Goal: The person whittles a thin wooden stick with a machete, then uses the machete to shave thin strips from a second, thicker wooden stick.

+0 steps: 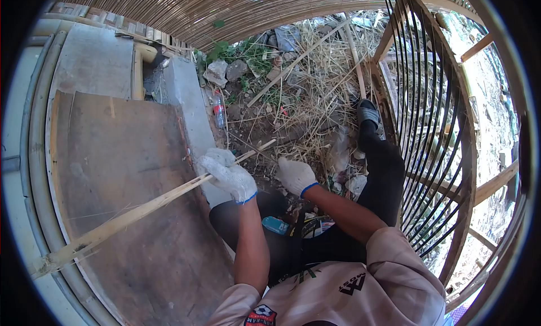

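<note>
A long split bamboo strip (141, 211) slants from the lower left up to the middle of the head view, its thin end past my left hand (228, 176). That hand, in a white glove with a blue cuff, is closed around the strip near its upper end. My right hand (296, 175), gloved the same way, is just right of the strip's tip, its fingers curled in; whether it holds anything small is hidden. The strip passes over a brown board (129, 140).
A plastic bottle with a red label (219, 109) lies beside the concrete ledge (191, 103). Stones (216, 73) and dry straw cover the ground ahead. A wooden frame with dark rods (465, 157) stands at the right, near my sandalled foot (367, 112). A woven bamboo screen (225, 10) spans the top.
</note>
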Demonstrator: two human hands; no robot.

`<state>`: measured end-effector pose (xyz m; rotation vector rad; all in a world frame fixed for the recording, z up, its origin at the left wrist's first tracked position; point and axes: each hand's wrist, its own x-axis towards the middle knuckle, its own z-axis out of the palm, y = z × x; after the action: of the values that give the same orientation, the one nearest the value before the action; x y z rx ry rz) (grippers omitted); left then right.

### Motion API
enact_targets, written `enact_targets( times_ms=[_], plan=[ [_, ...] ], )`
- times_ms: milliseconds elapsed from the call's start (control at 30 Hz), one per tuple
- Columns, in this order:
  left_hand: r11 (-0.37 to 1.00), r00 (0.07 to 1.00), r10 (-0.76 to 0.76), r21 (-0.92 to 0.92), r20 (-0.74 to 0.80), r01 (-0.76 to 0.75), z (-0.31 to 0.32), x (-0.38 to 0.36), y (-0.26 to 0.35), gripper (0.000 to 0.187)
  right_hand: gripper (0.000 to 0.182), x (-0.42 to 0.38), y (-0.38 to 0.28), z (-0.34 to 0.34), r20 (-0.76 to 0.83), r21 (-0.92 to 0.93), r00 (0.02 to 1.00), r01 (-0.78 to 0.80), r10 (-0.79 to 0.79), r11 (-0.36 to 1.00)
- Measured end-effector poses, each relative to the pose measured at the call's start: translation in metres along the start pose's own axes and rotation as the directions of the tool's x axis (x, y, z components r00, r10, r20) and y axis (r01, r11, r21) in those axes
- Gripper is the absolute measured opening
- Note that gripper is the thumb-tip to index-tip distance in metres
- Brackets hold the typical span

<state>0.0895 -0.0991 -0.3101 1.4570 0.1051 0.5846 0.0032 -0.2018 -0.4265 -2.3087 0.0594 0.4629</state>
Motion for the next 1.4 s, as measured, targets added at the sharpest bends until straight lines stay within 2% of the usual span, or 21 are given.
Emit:
enact_targets(
  times_ms=[100, 167, 233, 300, 433, 533, 633, 700, 733, 767, 800, 833, 900, 933, 1000, 1067, 1167, 1200, 1233, 1300, 1400],
  plan=[
    [0.999, 0.987, -0.04, -0.038, -0.153, 0.035, -0.002, 0.0, -0.006, 0.05, 0.019, -0.017, -0.019, -0.001, -0.084, 0.058, 0.995, 0.05, -0.045, 0.997],
    [0.999, 0.995, -0.042, -0.033, -0.088, 0.039, -0.008, -0.002, -0.003, 0.05, 0.019, -0.012, -0.002, 0.019, -0.121, 0.047, 0.986, 0.125, -0.118, 0.991],
    [0.999, 0.999, 0.021, -0.024, -0.038, -0.022, -0.004, 0.002, 0.0, 0.05, 0.018, 0.003, 0.025, 0.027, 0.017, -0.002, 0.999, -0.049, 0.049, 0.999],
    [1.0, 0.996, -0.004, -0.021, -0.085, 0.002, -0.002, 0.009, -0.004, 0.05, 0.017, -0.003, 0.02, 0.025, -0.003, 0.04, 0.997, -0.08, 0.08, 0.996],
    [0.999, 0.998, -0.001, -0.037, -0.059, -0.001, -0.016, 0.003, -0.007, 0.049, 0.019, -0.023, -0.001, 0.029, -0.194, 0.109, 0.976, 0.119, -0.096, 0.987],
    [0.999, 0.998, -0.027, -0.04, -0.05, 0.025, -0.016, 0.009, -0.005, 0.049, 0.03, -0.009, 0.021, 0.039, -0.017, 0.008, 0.992, -0.123, 0.123, 0.992],
    [0.999, 0.992, -0.041, 0.02, -0.12, 0.043, -0.019, 0.02, -0.006, 0.048, 0.041, -0.022, 0.04, 0.038, -0.002, 0.051, 0.977, -0.211, 0.211, 0.976],
    [0.974, 0.966, -0.217, 0.034, -0.143, 0.224, -0.025, 0.039, -0.002, 0.058, 0.048, -0.023, 0.038, 0.031, -0.072, 0.07, 0.982, -0.169, 0.173, 0.983],
    [0.976, 0.965, -0.213, 0.008, -0.151, 0.216, -0.026, 0.052, 0.005, 0.058, 0.048, -0.02, 0.029, 0.019, -0.114, 0.163, 0.975, -0.173, 0.193, 0.971],
    [0.949, 0.951, -0.285, -0.105, 0.118, 0.297, -0.033, 0.069, 0.014, 0.058, 0.049, -0.023, 0.021, 0.011, -0.144, 0.259, 0.966, -0.171, 0.213, 0.95],
    [0.901, 0.873, -0.301, -0.184, 0.383, 0.392, -0.039, 0.084, 0.026, 0.059, 0.044, -0.023, 0.012, -0.009, -0.117, 0.313, 0.969, -0.17, 0.216, 0.934],
    [0.904, 0.883, -0.29, -0.198, 0.368, 0.379, -0.042, 0.096, 0.041, 0.059, 0.044, -0.032, -0.003, -0.031, -0.118, 0.298, 0.973, -0.155, 0.197, 0.942],
    [0.732, 0.647, -0.258, -0.291, 0.717, 0.615, -0.029, 0.125, 0.077, 0.06, 0.042, -0.049, -0.03, -0.07, -0.18, 0.491, 0.968, -0.067, 0.176, 0.869],
    [0.733, 0.664, -0.235, -0.32, 0.71, 0.601, -0.022, 0.136, 0.094, 0.06, 0.043, -0.047, -0.028, -0.064, -0.251, 0.556, 0.959, 0.031, 0.133, 0.83],
    [0.549, 0.5, -0.132, -0.356, 0.856, 0.756, -0.008, 0.155, 0.124, 0.058, 0.042, -0.064, -0.044, -0.081, -0.235, 0.621, 0.968, 0.081, 0.087, 0.779],
    [0.543, 0.524, -0.061, -0.412, 0.85, 0.732, 0.007, 0.172, 0.145, 0.056, 0.031, -0.086, -0.072, -0.102, -0.191, 0.82, 0.982, 0.155, 0.008, 0.55],
    [0.59, 0.622, -0.066, -0.472, 0.78, 0.655, 0.026, 0.182, 0.176, 0.047, 0.021, -0.11, -0.093, -0.112, -0.164, 0.849, 0.986, 0.147, -0.012, 0.508],
    [0.632, 0.726, -0.087, -0.525, 0.682, 0.569, 0.036, 0.177, 0.184, 0.042, 0.02, -0.117, -0.106, -0.117, -0.224, 0.844, 0.975, 0.198, -0.008, 0.498],
    [0.577, 0.699, -0.044, -0.553, 0.714, 0.601, 0.041, 0.176, 0.189, 0.04, 0.02, -0.123, -0.116, -0.12, -0.229, 0.834, 0.973, 0.21, -0.025, 0.51],
    [0.76, 0.79, -0.091, -0.47, 0.607, 0.449, 0.043, 0.16, 0.2, 0.042, 0.019, -0.131, -0.133, -0.126, -0.254, 0.824, 0.967, 0.197, 0.035, 0.532],
    [0.921, 0.771, -0.121, -0.219, 0.625, 0.323, 0.018, 0.116, 0.197, 0.049, 0.02, -0.137, -0.153, -0.131, -0.364, 0.788, 0.931, 0.294, 0.024, 0.541]
  ],
)
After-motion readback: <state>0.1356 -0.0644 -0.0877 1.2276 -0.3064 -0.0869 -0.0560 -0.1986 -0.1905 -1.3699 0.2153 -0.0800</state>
